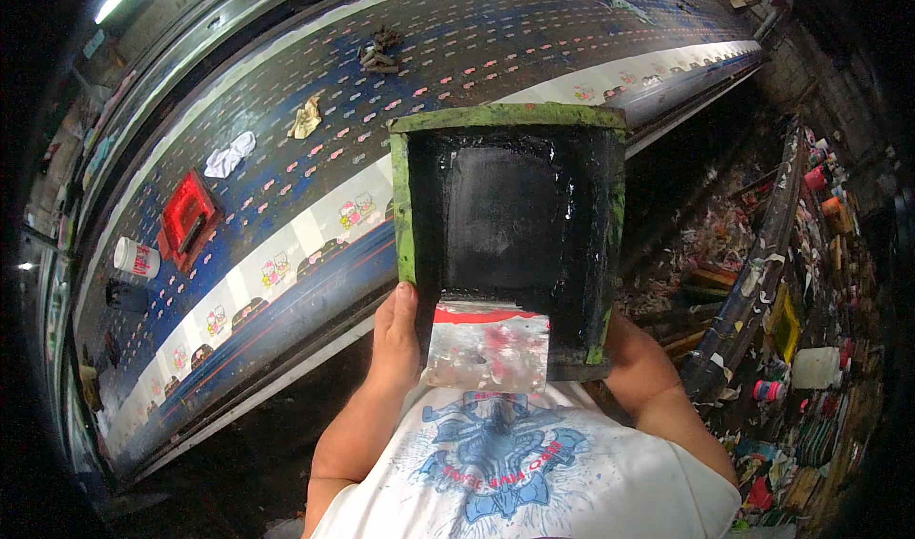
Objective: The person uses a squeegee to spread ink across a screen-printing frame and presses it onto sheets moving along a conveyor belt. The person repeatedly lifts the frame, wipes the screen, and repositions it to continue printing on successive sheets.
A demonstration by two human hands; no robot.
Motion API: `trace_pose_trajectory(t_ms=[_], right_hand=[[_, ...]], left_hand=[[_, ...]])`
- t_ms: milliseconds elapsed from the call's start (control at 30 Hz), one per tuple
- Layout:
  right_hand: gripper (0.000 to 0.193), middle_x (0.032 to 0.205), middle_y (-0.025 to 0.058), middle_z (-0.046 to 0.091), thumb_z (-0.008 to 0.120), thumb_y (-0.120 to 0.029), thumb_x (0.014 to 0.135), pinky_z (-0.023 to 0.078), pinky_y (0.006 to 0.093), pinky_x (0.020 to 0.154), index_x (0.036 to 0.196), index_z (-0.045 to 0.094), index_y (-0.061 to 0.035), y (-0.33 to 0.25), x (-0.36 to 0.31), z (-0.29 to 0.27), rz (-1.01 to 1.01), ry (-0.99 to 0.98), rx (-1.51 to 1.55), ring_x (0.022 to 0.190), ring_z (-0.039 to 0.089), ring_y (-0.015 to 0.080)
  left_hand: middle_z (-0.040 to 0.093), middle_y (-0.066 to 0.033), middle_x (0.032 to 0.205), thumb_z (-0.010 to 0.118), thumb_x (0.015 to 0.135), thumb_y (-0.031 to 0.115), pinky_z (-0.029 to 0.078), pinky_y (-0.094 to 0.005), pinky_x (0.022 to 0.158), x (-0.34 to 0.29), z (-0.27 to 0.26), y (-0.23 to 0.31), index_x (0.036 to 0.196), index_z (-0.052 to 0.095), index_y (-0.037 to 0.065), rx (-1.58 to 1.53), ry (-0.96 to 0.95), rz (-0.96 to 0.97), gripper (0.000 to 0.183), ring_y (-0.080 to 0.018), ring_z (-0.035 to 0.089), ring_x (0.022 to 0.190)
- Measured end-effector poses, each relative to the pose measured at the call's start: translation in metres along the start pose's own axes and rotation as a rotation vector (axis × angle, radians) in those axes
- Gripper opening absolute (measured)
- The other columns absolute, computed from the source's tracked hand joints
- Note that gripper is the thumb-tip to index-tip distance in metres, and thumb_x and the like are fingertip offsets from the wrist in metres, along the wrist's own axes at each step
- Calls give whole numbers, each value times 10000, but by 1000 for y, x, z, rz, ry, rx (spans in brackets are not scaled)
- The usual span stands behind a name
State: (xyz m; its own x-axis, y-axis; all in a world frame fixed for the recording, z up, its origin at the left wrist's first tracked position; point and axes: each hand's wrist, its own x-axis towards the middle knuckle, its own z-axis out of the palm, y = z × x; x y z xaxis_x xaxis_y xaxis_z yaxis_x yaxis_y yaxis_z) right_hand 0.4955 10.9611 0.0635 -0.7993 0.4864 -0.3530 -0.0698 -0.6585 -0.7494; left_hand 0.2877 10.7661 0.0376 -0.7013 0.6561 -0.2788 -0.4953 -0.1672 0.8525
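Note:
In front of my chest I hold a screen-printing frame [509, 116] with a green wooden rim and a black inside smudged with pale paint. My left hand [395, 334] grips its left side near the lower corner, thumb up along the edge. At the lower right side is my right hand [621, 348], its fingers mostly hidden by the frame. Across the near end of the frame lies a flat, paint-smeared squeegee [488, 353], greyish white with a red streak along its far edge. Neither hand visibly grips the squeegee.
A long printing table [457, 24] runs diagonally beyond, with printed cloth [276, 270] along its near edge. On it are a small red frame [178, 205], a white tub [136, 258] and crumpled rags [231, 154]. To the right, a dark beam [753, 282] borders cluttered jars and scraps.

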Motion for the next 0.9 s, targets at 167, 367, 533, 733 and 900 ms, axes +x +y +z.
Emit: trace_pose_trajectory(t_ms=[167,367,533,733,900], right_hand=[[200,1163,118,760,711,-211,1025,594,427,962,1142,725,-48,-7,7,-7,-13,-38,-43,1094,733,276],[176,1132,115,760,728,-196,1013,594,420,943,1111,725,-50,-10,13,-11,-38,-72,-71,1064,737,271],[157,1107,112,761,743,-184,1002,593,414,927,1085,725,-51,-5,17,-18,-41,-129,-89,1039,739,266],[137,1076,109,761,760,-169,990,593,408,907,1054,724,-53,-6,36,-17,-67,-228,-129,1009,742,261],[124,1051,107,762,775,-157,980,593,402,891,1028,724,-55,-9,92,-18,-210,-433,-205,984,745,256]], left_hand=[[630,-67,1150,521,1150,566,662,-501,946,6,-2,-22,1239,578,80,-13,51,16,497,-250,746,1081],[683,-127,1258,526,1147,558,656,-519,984,0,-2,-15,1299,587,69,-84,-11,-6,516,-311,764,1141],[670,-98,1224,519,1151,555,653,-500,979,-11,2,-12,1308,584,80,-75,37,16,505,-279,757,1115],[648,-76,1212,524,1153,545,646,-467,980,-23,3,-8,1270,591,92,-92,126,71,473,-245,733,1144],[661,-40,1073,496,1190,444,618,-371,938,-51,7,23,1190,610,55,-79,298,341,405,-143,703,1021]])
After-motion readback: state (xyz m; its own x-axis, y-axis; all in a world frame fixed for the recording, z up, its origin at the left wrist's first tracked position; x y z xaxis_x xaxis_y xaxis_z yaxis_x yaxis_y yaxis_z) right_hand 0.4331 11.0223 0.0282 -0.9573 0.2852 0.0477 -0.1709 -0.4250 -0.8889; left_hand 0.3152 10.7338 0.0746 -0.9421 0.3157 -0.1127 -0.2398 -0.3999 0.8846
